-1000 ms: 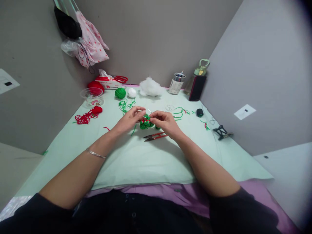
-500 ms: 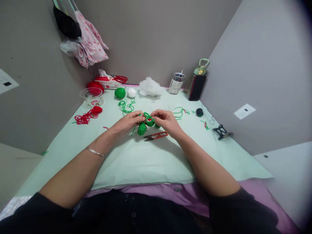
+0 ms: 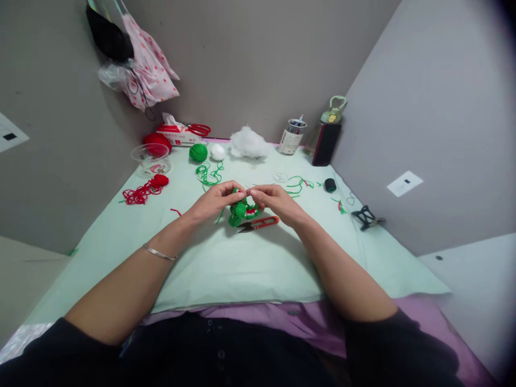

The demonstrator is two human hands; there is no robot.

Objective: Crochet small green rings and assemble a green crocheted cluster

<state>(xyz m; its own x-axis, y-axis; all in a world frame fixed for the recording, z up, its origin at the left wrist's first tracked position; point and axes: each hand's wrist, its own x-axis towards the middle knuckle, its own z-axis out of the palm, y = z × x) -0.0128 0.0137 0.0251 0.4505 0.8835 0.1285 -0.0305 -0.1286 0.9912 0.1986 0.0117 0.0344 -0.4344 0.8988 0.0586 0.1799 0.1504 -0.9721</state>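
Note:
A small green crochet piece (image 3: 240, 208) with red and white parts hangs between my hands, low over the cloth. My left hand (image 3: 221, 196) is closed on its upper left side, thumb and fingers pinched. My right hand (image 3: 276, 201) is closed in a pinch, its fingertips meeting my left fingertips above the piece. What the right fingers hold is too small to make out; a thin line shows by their tips. Just below the piece lie orange-handled thread snips (image 3: 260, 224), blades pointing left. Part of the crochet piece is hidden behind the fingers.
Red yarn (image 3: 139, 194), a clear plastic cup (image 3: 151, 158), a green yarn ball (image 3: 198, 153), a white ball (image 3: 217, 152) and stuffing (image 3: 250, 144) lie left and behind. A pen cup (image 3: 292, 138), phone (image 3: 326, 145) and black clip stand (image 3: 366, 219) are on the right.
The crochet piece has been turned, so its round green part now faces me and the red and white part sits lower right. My right fingertips have come to my left fingertips.

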